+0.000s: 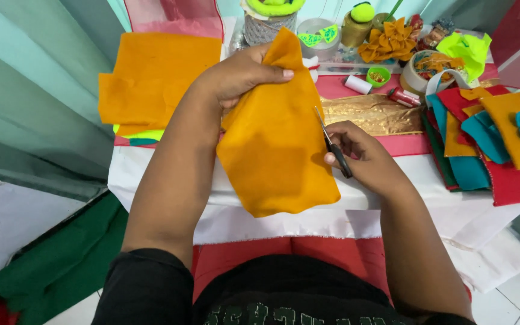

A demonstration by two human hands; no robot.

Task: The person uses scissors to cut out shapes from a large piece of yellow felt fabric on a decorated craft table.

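Two hands at work above the tabletop (151, 180). Left hand (242, 75): clenched on the top edge of one orange felt piece (275, 150), held up hanging over the tabletop's middle. Right hand (362, 156): closed around one pair of scissors (334, 147), blades touching the felt's right edge. One stack of orange felt sheets (151, 78), far left. One gold foil strip (374, 114), behind the right hand. One pile of red, teal and orange felt cutouts (495, 144), right. One white thread spool (357, 84), at the back.

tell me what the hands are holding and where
Left hand pinches the orange felt piece at its top edge; right hand grips the scissors by the handles.
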